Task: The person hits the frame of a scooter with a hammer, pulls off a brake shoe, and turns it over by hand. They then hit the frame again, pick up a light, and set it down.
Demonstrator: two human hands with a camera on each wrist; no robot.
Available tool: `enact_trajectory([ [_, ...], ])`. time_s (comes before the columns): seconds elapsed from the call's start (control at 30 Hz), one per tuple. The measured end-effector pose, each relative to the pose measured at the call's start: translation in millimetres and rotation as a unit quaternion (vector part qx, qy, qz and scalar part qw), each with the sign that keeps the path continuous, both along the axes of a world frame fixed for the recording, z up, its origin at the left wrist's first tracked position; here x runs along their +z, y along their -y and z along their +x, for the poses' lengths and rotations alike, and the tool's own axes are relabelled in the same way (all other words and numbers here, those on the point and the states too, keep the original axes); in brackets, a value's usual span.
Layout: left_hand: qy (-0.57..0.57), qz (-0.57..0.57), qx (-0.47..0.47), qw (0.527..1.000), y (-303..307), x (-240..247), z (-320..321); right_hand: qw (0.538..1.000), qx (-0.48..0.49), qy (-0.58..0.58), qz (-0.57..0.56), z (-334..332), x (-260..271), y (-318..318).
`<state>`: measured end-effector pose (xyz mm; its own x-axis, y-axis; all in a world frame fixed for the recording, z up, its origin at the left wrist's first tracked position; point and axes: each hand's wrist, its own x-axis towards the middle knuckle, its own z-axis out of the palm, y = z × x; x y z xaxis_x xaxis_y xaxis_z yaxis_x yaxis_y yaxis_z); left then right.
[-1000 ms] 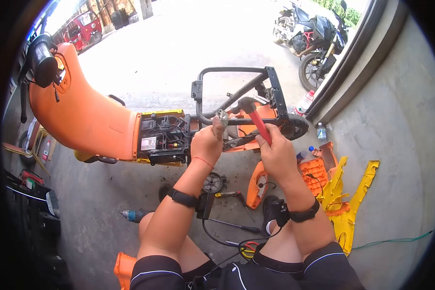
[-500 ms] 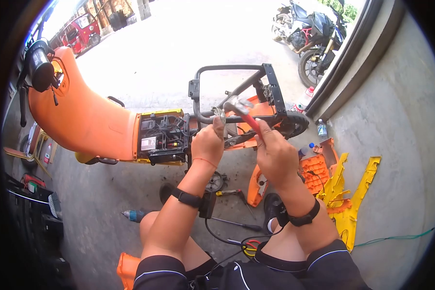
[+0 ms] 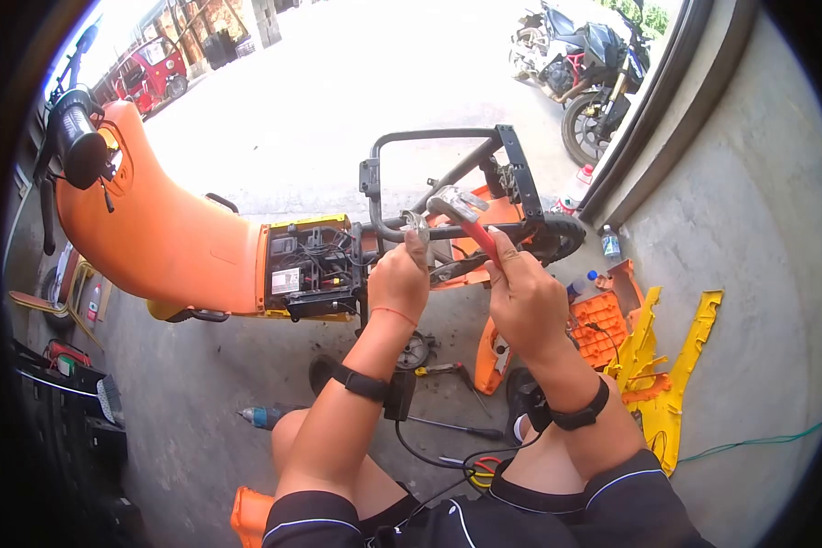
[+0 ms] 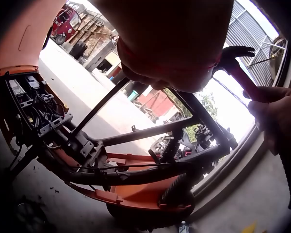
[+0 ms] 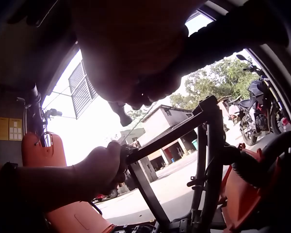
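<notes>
In the head view my right hand grips the red handle of a claw hammer. The hammer's head is up beside my left hand, which pinches a small shiny metal piece between thumb and fingers. That piece overlaps the dark tubular frame of a partly stripped orange scooter. The left wrist view shows the hammer's forked claw past the left hand, which hides the metal piece there. From the right wrist, the left hand appears close against a frame tube.
Around my feet lie a drill, a small wheel and a long-shafted tool. Yellow panels and an orange panel lie to the right, near a bottle. Outside stands a motorcycle.
The hammer's head has swung left toward the metal piece and turned, then shifted slightly back right. The left hand keeps its hold on the piece. The view has shifted a little.
</notes>
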<state>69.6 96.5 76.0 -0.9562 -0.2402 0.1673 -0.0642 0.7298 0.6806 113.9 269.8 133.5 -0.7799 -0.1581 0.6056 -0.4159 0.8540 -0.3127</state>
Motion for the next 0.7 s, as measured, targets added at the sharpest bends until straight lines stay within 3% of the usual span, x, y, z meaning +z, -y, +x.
enact_trajectory([
  [0.07,-0.035,-0.012,0.024,0.999,-2,-3,1,0.999,0.005,-0.019,-0.035,2,-6,1],
  [0.17,-0.042,0.012,0.021,0.999,1,-9,-3,0.997,-0.014,0.054,0.048,-1,-6,1],
  [0.37,-0.033,0.026,-0.018,0.999,3,-4,-1,0.999,0.009,0.008,-0.042,-2,-7,1],
  [0.43,-0.04,0.017,-0.028,0.999,5,-7,-2,0.996,-0.014,0.081,0.037,-6,-6,-2],
  [0.5,-0.043,0.013,-0.032,0.999,8,-12,1,0.996,-0.011,0.083,0.036,-6,-1,-5],
  [0.57,-0.082,-0.022,-0.054,0.995,8,-16,4,0.997,-0.002,0.059,-0.043,-7,-1,-7],
  [0.7,-0.137,-0.041,-0.059,0.988,14,-29,1,0.996,0.008,0.059,-0.063,-12,0,-11],
])
